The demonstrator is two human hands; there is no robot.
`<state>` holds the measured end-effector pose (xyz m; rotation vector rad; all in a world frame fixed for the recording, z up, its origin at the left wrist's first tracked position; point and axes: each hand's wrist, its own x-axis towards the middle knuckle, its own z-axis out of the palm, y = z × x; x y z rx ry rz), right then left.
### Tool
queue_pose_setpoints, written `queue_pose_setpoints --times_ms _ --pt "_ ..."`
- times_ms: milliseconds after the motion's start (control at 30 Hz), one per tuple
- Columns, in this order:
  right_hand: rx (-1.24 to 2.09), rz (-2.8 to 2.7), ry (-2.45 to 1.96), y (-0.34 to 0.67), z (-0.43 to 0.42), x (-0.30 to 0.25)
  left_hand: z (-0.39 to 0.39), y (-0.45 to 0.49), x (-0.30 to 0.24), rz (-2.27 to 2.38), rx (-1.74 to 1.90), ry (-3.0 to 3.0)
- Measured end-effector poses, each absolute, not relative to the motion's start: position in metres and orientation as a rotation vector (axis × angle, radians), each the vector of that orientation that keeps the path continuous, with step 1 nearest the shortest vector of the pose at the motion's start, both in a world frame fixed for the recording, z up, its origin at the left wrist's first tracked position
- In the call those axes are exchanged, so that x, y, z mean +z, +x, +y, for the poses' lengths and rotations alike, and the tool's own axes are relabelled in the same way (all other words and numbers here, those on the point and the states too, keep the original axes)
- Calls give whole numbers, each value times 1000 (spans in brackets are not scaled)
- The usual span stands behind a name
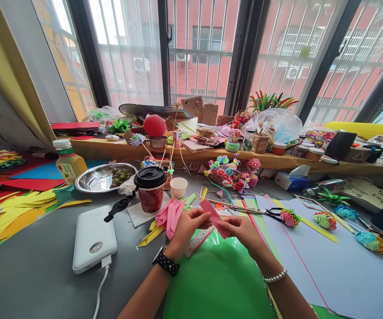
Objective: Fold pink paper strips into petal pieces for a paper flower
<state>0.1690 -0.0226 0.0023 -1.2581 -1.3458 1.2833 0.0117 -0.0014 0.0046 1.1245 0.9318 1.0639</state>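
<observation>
Both my hands meet over a green sheet [218,274] on the grey table [38,266]. My left hand [187,226], with a dotted black watch on its wrist, pinches the near end of a pink paper strip [213,214]. My right hand [241,230], a pearl bracelet on its wrist, grips the same strip's other end. A pile of folded pink paper pieces [169,215] lies just left of my left hand. A ruler [198,241] lies under my hands.
A white power bank [93,239] with its cable lies at the left. A lidded red cup [150,188], a small white cup [178,187], a metal plate of green fruit [105,177] and a juice bottle [67,165] stand behind. Scissors [271,213], paper flowers [289,217] and white sheets [337,266] lie to the right.
</observation>
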Motion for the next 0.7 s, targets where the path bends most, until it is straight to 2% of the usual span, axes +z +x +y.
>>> queue_pose_setpoints --times_ms 467,700 --pt "1200 -1364 -1271 169 -21 0 1 12 -1 939 977 1256" --pt "999 -1765 -1320 175 -23 5 4 0 7 1021 1013 1661"
